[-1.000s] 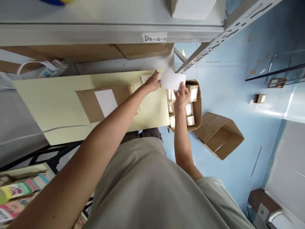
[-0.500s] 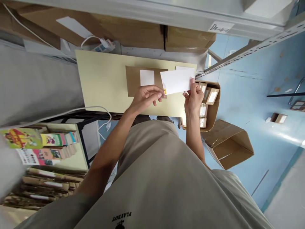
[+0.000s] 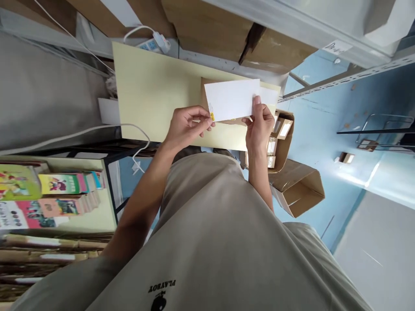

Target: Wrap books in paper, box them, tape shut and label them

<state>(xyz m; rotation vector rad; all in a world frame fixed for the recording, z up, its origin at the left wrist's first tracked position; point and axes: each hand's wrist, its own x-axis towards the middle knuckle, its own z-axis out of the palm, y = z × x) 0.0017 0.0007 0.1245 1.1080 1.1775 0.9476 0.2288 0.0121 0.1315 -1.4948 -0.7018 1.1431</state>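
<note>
A white paper sheet (image 3: 231, 99) with a small yellow mark in its near left corner is held up over the table (image 3: 152, 95). My right hand (image 3: 259, 123) grips its right end between thumb and fingers. At the marked corner, the thumb and fingertips of my left hand (image 3: 189, 125) are pinched on the sheet. Beneath it lies a flat brown cardboard piece (image 3: 203, 100), mostly covered. A second white sheet (image 3: 269, 95) rests at the table's right end, partly behind the first.
Right of the table stands a carton (image 3: 287, 144) holding several small boxes, beside an open carton (image 3: 304, 192). Large cardboard boxes (image 3: 207, 30) line the shelf behind. A power strip (image 3: 152, 44) and white cable (image 3: 81, 131) are at left, with books (image 3: 61, 183) below.
The view has shifted. The held sheet has moved left over the brown cardboard, covering its white label. My left fingertips have closed on the marked corner.
</note>
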